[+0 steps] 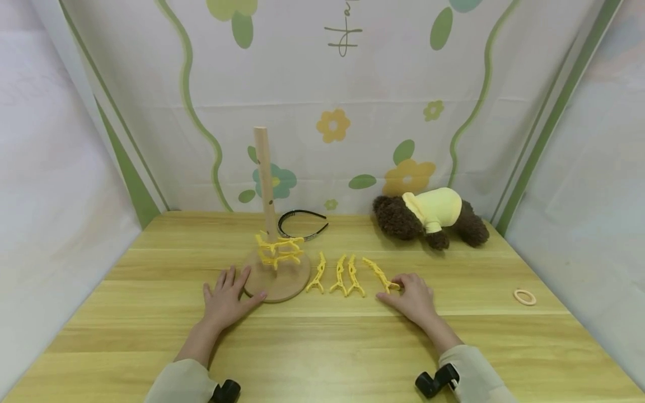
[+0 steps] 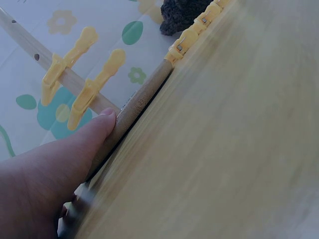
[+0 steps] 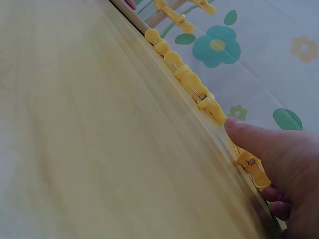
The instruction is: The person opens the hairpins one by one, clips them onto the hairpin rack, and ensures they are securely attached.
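Note:
My left hand (image 1: 225, 302) rests at the near left edge of the round wooden base (image 1: 282, 285), fingers spread, with the thumb against its rim. From the base rises a wooden post (image 1: 265, 173). Two yellow hair clips (image 2: 94, 89) are on its lower part, one above the other. Over on the right, my right hand (image 1: 414, 299) has its thumb and fingertips around the forked end of a yellow hair clip (image 1: 379, 273) lying on the table. Between the hands, three more yellow hair clips (image 1: 340, 275) lie in a row, forked ends toward me.
A black headband (image 1: 283, 224) lies behind the base. At the back right a dark brown plush toy (image 1: 435, 210) in a yellow top lies on its side. Far right on the wooden table (image 1: 322, 352) is a small pale ring (image 1: 524, 297). A flower-printed cloth (image 1: 302, 84) hangs behind.

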`<action>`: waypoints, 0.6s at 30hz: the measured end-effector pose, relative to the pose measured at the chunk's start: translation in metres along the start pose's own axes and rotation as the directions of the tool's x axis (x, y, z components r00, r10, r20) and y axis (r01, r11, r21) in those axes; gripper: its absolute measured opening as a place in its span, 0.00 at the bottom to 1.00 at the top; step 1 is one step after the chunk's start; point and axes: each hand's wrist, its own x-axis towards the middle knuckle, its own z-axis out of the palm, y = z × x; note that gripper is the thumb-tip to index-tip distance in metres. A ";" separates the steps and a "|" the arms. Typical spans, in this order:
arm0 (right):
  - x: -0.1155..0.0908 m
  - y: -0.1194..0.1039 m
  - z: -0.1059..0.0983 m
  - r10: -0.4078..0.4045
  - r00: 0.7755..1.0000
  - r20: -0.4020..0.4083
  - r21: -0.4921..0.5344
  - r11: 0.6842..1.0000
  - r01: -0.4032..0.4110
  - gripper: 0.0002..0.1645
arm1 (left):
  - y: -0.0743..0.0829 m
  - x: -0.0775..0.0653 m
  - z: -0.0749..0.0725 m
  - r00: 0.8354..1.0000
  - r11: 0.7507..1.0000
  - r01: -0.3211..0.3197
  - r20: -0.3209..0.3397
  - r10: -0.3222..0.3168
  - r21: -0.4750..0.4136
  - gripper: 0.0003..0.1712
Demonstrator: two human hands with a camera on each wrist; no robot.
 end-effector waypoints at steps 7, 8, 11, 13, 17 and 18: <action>0.000 -0.001 0.000 0.006 1.000 -0.009 -0.021 1.000 -0.007 0.31 | 0.001 0.000 -0.001 1.000 1.000 0.000 0.000 0.000 0.000 0.49; 0.000 -0.001 0.000 0.005 1.000 -0.010 -0.017 1.000 -0.005 0.30 | 0.000 0.000 -0.001 1.000 1.000 -0.001 0.000 0.001 0.001 0.49; -0.001 -0.001 -0.001 -0.001 1.000 -0.008 -0.005 1.000 0.001 0.29 | 0.000 0.000 0.000 1.000 1.000 -0.001 -0.001 0.001 0.007 0.49; -0.002 -0.002 -0.002 -0.001 1.000 -0.010 0.005 1.000 0.001 0.28 | 0.000 0.000 0.000 1.000 1.000 -0.001 -0.001 0.001 0.013 0.49; -0.003 -0.002 -0.005 0.000 1.000 -0.009 0.036 0.999 0.001 0.26 | -0.001 0.000 0.001 1.000 1.000 -0.001 -0.003 0.001 0.015 0.49; -0.003 -0.003 -0.005 0.000 1.000 -0.009 0.042 0.999 0.001 0.25 | -0.001 0.000 0.001 1.000 1.000 -0.001 -0.002 0.001 0.013 0.48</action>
